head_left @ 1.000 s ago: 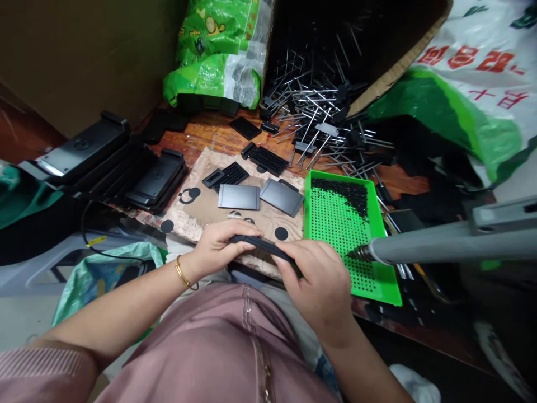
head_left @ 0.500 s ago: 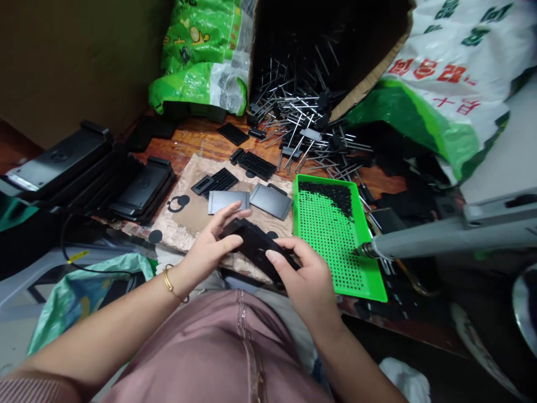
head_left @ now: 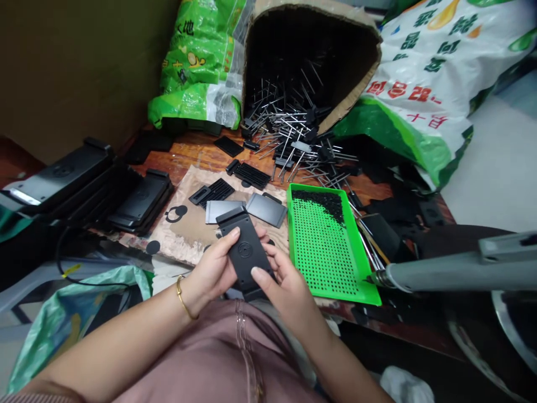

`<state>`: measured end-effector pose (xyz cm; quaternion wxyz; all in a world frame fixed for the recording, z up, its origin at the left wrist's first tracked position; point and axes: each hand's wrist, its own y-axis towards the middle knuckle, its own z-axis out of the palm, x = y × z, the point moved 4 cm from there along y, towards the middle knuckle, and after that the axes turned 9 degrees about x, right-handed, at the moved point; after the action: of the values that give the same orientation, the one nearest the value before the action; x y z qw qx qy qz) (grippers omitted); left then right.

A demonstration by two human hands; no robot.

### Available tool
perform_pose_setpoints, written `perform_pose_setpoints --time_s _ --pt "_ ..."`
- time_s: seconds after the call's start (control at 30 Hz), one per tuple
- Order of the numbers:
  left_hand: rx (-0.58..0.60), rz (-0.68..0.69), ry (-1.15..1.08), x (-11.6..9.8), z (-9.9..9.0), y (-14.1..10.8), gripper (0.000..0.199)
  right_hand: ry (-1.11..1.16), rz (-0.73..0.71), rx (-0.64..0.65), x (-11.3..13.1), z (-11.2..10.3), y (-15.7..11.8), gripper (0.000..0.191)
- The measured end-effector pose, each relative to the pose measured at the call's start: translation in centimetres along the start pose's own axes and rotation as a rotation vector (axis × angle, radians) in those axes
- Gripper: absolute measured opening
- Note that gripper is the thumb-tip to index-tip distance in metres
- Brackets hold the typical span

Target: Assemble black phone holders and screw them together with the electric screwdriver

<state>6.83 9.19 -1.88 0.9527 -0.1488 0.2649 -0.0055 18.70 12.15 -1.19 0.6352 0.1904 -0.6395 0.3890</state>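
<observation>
A worn wooden workbench [head_left: 188, 151] is stretching across the view, with a tipped cardboard box [head_left: 314, 12] spilling metal-pinned black parts [head_left: 289, 131] onto it between a green bag [head_left: 195, 67] and a large printed white-and-green sack [head_left: 423, 73]. Stacked black housings [head_left: 62, 173] are sitting at the far left, while a green perforated tray [head_left: 293, 224] partly filled with black granules [head_left: 316, 200] is lying at the right, a grey metal-tipped tube [head_left: 461, 268] reaching its corner. Over a brown paper sheet [head_left: 180, 246], the person is gripping a black plastic housing [head_left: 244, 254] firmly between both hands, tilted upright toward the bench. Its flat rectangular face is showing a round central recess and a tab at each end. The left hand [head_left: 210, 274] is cradling one long edge, and the right hand [head_left: 285, 294] is pinching the other. Its upper end is nearly touching a grey plate [head_left: 224, 211], with only a narrow gap remaining toward the tray.
</observation>
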Motion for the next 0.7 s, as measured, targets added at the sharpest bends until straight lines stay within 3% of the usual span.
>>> perform_pose_setpoints --time_s 0.1,0.2,0.3,0.4,0.57,0.7 --pt "0.018 0.028 -0.035 -0.2 0.4 -0.1 0.026 -0.111 -0.021 -0.045 -0.8 -0.2 -0.2 0.052" --pt "0.039 0.026 -0.018 -0.3 0.4 -0.2 0.024 -0.058 -0.047 -0.041 -0.9 0.3 -0.3 0.055" --pt "0.093 -0.121 -0.047 -0.5 -0.3 -0.2 0.027 0.014 -0.036 0.155 -0.2 1.4 -0.7 0.065" --pt "0.197 -0.320 -0.129 -1.0 -1.2 -0.3 0.040 -0.066 -0.042 0.325 1.0 1.8 -1.4 0.049" --pt "0.327 -0.394 -0.167 -1.9 -2.1 -0.5 0.041 -0.265 -0.187 0.135 2.5 0.1 -1.8 0.026" --pt "0.280 -0.379 -0.056 -1.4 -1.4 -0.7 0.039 -0.298 -0.228 0.012 2.6 -0.6 -1.5 0.017"
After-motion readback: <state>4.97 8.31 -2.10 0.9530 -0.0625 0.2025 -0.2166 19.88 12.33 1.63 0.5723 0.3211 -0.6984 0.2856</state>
